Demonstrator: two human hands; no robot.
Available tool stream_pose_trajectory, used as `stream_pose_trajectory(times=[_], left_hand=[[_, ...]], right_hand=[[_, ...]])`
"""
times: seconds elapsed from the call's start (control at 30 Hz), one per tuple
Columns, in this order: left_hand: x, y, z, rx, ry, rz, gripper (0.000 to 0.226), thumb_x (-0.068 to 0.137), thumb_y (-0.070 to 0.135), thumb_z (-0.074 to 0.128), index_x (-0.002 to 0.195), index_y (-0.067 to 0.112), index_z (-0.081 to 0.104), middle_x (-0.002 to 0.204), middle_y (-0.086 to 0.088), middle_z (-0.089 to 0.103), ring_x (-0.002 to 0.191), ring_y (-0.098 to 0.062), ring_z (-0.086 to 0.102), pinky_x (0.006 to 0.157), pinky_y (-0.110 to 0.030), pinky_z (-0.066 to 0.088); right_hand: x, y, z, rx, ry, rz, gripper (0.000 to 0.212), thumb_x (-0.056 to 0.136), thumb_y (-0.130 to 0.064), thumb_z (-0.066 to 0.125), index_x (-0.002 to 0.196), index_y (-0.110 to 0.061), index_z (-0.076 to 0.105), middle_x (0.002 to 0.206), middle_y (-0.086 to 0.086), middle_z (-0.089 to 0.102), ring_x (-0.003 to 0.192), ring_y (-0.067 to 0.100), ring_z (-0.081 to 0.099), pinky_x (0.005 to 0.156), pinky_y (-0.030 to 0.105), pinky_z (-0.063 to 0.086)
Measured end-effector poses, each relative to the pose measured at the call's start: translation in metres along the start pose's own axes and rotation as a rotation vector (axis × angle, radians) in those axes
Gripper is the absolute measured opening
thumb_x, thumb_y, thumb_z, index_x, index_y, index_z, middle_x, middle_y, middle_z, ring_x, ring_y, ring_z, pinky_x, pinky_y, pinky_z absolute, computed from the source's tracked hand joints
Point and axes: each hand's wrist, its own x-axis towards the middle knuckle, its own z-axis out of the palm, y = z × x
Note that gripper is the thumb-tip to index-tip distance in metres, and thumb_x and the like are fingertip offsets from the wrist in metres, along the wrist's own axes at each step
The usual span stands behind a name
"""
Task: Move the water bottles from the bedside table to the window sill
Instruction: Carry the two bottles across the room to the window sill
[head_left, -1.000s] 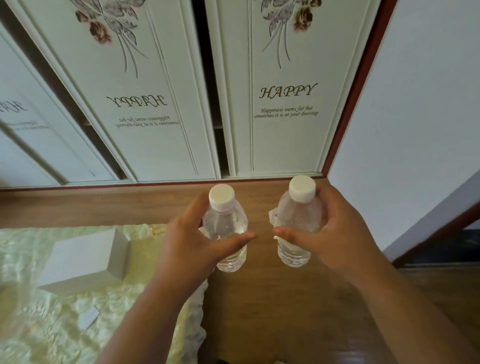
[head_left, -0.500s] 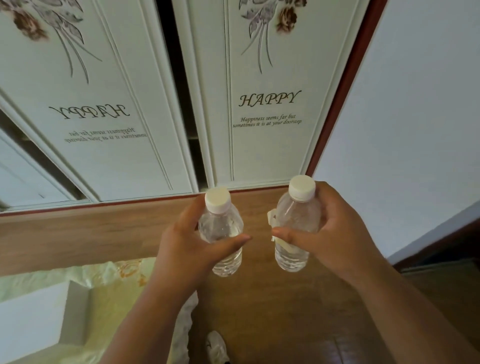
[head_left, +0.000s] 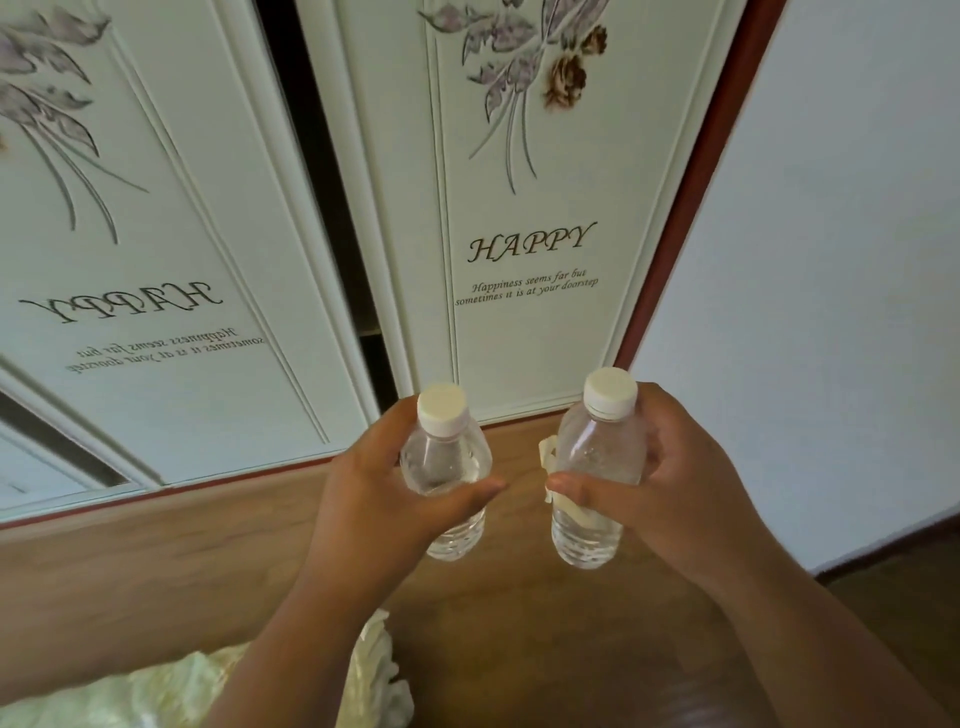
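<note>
Right now each hand carries one bottle, both upright and held over the brown wooden floor (head_left: 519, 639). The left hand (head_left: 374, 499) is wrapped around the small clear plastic water bottle with a white screw cap (head_left: 445, 467): its thumb lies across the near side of the body, the fingers curl round the far left side up by the shoulder, and the ribbed bottom sticks out below the grip. The right hand (head_left: 670, 483) grips the second clear plastic water bottle with a white cap (head_left: 597, 467) the same way, thumb across the near side over a torn pale label, fingers curled behind the neck and shoulder. The two bottles are near each other but apart. Beyond them stand white wardrobe doors printed with flowers and the word HAPPY (head_left: 524, 291), framed in red-brown trim. A pale yellow crinkled cloth (head_left: 156, 696) lies at the near left.
</note>
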Motion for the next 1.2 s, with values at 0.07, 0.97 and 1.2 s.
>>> stream_pose_trajectory(times=[0.07,0.97,1.2], left_hand=[[0.019,-0.009,-0.003,0.006,0.006,-0.013,0.083,0.053,0.069,0.079,0.129,0.046,0.055,0.117,0.026,0.064,0.110,-0.003,0.063,0.094,-0.035,0.056],[0.260,-0.067,-0.006,0.183,0.430,-0.221,0.084,0.059,0.082,0.072,0.130,0.040,0.055,0.118,0.022,0.067,0.111,-0.007,0.066,0.091,-0.043,0.060],[0.302,-0.112,-0.046,0.181,0.418,-0.239,0.080,0.060,0.071,0.078,0.129,0.038,0.056,0.116,0.023,0.066,0.109,-0.003,0.063,0.090,-0.037,0.059]], right_hand=[[0.025,0.000,0.008,-0.007,-0.004,-0.012,0.084,0.053,-0.076,0.079,0.125,-0.052,0.045,0.119,-0.025,0.060,0.109,0.006,0.062,0.091,0.038,0.059],[0.409,-0.025,0.081,0.133,-0.431,-0.306,0.078,0.060,-0.044,0.092,0.127,-0.041,0.051,0.117,-0.019,0.063,0.109,0.005,0.061,0.084,0.024,0.051],[0.447,-0.058,0.136,0.109,-0.467,-0.327,0.077,0.061,-0.047,0.090,0.127,-0.043,0.050,0.114,-0.026,0.060,0.109,-0.001,0.058,0.084,0.018,0.048]])
